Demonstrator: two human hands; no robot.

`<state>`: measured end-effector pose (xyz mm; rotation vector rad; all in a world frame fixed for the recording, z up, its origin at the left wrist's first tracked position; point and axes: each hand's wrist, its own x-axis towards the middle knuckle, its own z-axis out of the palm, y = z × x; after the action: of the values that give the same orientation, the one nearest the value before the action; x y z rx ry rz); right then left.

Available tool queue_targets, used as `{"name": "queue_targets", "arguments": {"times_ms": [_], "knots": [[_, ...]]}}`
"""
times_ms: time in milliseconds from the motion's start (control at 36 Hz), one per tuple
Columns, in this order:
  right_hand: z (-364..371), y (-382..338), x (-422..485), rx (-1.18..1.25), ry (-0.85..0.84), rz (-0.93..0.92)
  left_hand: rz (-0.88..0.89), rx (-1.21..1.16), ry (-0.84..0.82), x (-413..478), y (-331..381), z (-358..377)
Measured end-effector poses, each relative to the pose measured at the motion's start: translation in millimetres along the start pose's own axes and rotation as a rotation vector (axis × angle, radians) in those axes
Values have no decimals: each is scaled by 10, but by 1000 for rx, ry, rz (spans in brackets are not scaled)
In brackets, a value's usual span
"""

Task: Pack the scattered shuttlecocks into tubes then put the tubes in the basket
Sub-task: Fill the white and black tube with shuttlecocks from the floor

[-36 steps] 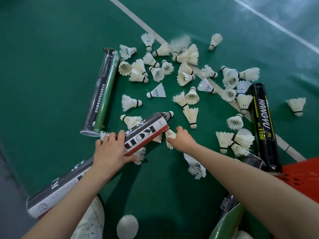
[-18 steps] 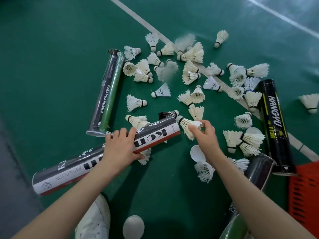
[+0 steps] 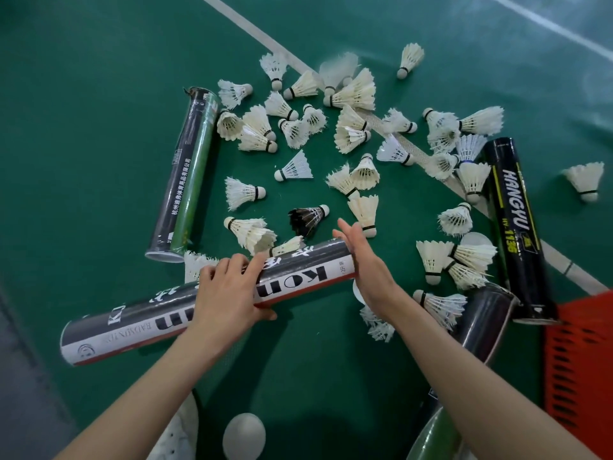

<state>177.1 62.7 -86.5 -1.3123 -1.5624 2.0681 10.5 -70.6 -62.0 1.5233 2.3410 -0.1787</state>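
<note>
So the grey, white and red tube (image 3: 212,302) is lying on the green court floor (image 3: 83,127), long axis running from lower left up to upper right, tilted a bit off horizontal. Its capped end sits at the lower left, and the other end points up-right toward the pile of shuttlecocks.

Left hand (image 3: 229,292) is draped over the middle of the tube from the near side, fingers curled over the top and thumb underneath, so it's clamped on it. Forearm comes in from the bottom left.

Right hand (image 3: 366,262) is at the tube's upper-right end, palm flat against the mouth with fingers straight and pointing away from the camera. It's pressed up to the opening, not wrapped around anything. Can't tell what's inside, the palm covers the mouth.

A black-feathered shuttlecock (image 3: 306,219) lies just past that end, cork pointing right. White shuttlecocks (image 3: 356,127) are scattered all over the floor beyond, pointing every which way, with a few right beside the tube on its far side.

Other tubes: a dark green one (image 3: 184,174) lies almost upright in frame on the left, open end toward the near side. A black one with yellow lettering (image 3: 517,227) lies on the right, running top to bottom. Another black tube (image 3: 486,322) is near the right forearm, partly hidden behind it.

The red basket (image 3: 577,356) pokes in at the lower right edge, just beside the black tube's near end.
</note>
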Motion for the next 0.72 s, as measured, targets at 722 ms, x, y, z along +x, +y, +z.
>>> {"name": "queue_targets", "arguments": {"times_ms": [722], "knots": [[116, -93, 903, -1625, -49, -357, -272, -115, 29, 82, -581, 18]]}}
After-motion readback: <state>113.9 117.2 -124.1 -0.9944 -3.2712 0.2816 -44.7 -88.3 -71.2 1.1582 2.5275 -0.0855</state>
